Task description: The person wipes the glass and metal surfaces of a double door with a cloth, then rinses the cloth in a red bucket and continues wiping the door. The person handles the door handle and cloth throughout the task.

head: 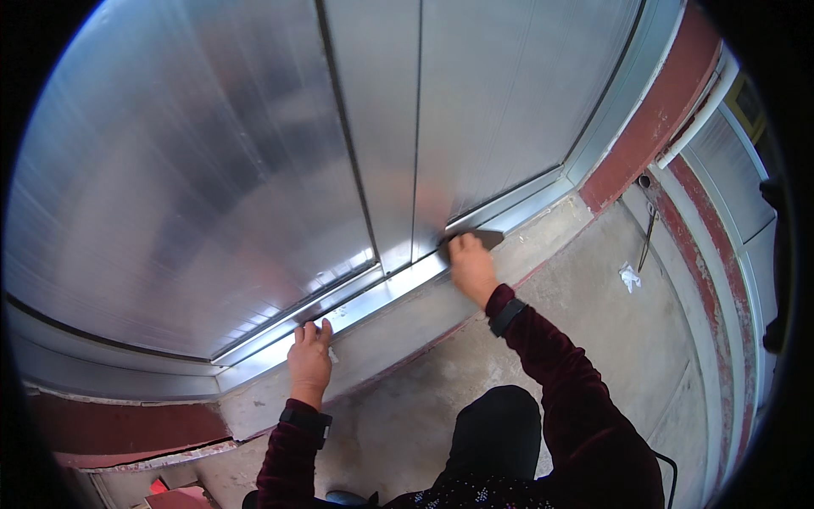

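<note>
My right hand (472,264) grips a dark flat piece (488,238), whose exact kind I cannot tell, against the bottom rail of the metal-framed door or window. My left hand (310,359) rests its fingertips on the bright metal sill (381,292), thumb apart and no object visible in it. Large glossy panels (241,159) stand behind the sill and show blurred reflections. A small pale scrap (333,355) lies beside the left hand on the concrete ledge (407,324).
Red-painted wall strips (655,114) border the opening. At right, metal tongs (648,238) and a crumpled white tissue (629,277) lie on the concrete floor (585,299). A white pipe (699,114) runs along the wall. A reddish box (181,497) sits at lower left.
</note>
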Demonstrator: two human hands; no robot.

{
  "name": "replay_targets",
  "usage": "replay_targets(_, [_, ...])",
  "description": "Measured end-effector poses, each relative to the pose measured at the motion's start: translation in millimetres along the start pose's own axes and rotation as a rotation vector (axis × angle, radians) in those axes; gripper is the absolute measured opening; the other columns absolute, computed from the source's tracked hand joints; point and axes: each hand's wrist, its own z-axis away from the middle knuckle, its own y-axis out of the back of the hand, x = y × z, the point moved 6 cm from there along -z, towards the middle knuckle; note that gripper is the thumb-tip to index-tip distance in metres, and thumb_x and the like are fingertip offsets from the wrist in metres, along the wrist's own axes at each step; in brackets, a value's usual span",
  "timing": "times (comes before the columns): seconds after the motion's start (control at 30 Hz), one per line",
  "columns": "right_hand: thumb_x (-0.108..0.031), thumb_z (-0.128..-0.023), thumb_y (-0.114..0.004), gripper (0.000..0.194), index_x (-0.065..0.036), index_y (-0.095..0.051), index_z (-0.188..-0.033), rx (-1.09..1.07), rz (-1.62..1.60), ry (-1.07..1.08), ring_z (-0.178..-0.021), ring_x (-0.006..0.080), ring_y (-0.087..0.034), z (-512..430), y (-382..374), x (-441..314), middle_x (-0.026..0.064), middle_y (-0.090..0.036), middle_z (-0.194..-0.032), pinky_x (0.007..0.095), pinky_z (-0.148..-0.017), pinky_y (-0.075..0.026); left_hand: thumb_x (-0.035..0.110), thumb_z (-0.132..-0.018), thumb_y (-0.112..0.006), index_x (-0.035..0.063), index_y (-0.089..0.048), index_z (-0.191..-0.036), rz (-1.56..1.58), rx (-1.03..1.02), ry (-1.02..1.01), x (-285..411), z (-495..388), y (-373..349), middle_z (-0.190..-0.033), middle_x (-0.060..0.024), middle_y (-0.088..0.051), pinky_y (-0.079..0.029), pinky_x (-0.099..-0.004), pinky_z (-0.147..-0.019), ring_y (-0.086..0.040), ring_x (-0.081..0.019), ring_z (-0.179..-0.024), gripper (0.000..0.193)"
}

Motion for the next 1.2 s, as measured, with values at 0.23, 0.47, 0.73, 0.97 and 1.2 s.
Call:
replay_targets(0.23, [-0.009, -0.075, -0.066, 0.032, 0.0, -0.058, -0.105, -0.314, -0.297, 0.509, -0.1, 0.0343, -0.059, 33, -25, -182, 0.0173, -0.056, -0.103, 0.0429, -0.08, -0.054, 0.007, -0.084, -0.057, 0.0187, -0.065, -0.121, 0.035, -0.009, 0.048, -6, 2, -4, -0.098, -0.0029, -0.057, -0.054, -0.0388, -0.065, -0.058, -0.024, -0.095, 0.04])
replay_targets(0.47, [-0.026, -0.075, -0.067, 0.049, 0.004, -0.058, -0.113, -0.545, -0.82, -0.061, -0.099, 0.0432, -0.065, 20, 18, -101, 0.0248, -0.068, -0.106, 0.0429, -0.087, -0.053, 0.01, -0.087, -0.056, 0.0216, -0.066, -0.119, 0.075, -0.009, 0.068, -15, 4, -1, -0.102, -0.0009, -0.057, -0.054, -0.0396, -0.066, -0.058, -0.0227, -0.099, 0.036])
replay_targets(0.73, [-0.03, -0.077, -0.069, 0.05, 0.009, -0.057, -0.106, -0.249, -0.46, -0.294, -0.096, 0.0431, -0.066, -7, -10, -37, 0.0289, -0.068, -0.098, 0.0465, -0.086, -0.054, 0.012, -0.085, -0.061, 0.0123, -0.065, -0.12, 0.18, -0.088, 0.065, -15, 11, -6, -0.11, -0.008, -0.059, -0.054, -0.0419, -0.082, -0.056, -0.0293, -0.109, 0.036])
replay_targets(0.97, [-0.03, -0.078, -0.067, 0.042, 0.006, -0.067, -0.101, -0.343, -0.462, -0.192, -0.098, 0.0426, -0.066, -4, -51, -89, 0.0283, -0.069, -0.1, 0.0452, -0.089, -0.053, 0.015, -0.086, -0.067, 0.0105, -0.064, -0.124, 0.32, -0.126, -0.011, -15, 46, 8, -0.123, -0.0111, -0.061, -0.049, -0.0429, -0.097, -0.056, -0.0321, -0.116, 0.038])
replay_targets(1.2, [-0.021, -0.08, -0.072, 0.042, 0.012, -0.066, -0.104, -0.386, -1.141, -0.758, -0.089, 0.0302, -0.07, 1, -65, -77, 0.0222, -0.071, -0.101, 0.0369, -0.076, -0.055, 0.011, -0.084, -0.066, 0.0082, -0.066, -0.117, 0.421, -0.041, 0.01, -17, 73, 27, -0.114, -0.0125, -0.064, -0.047, -0.0436, -0.093, -0.06, -0.0342, -0.105, 0.033])
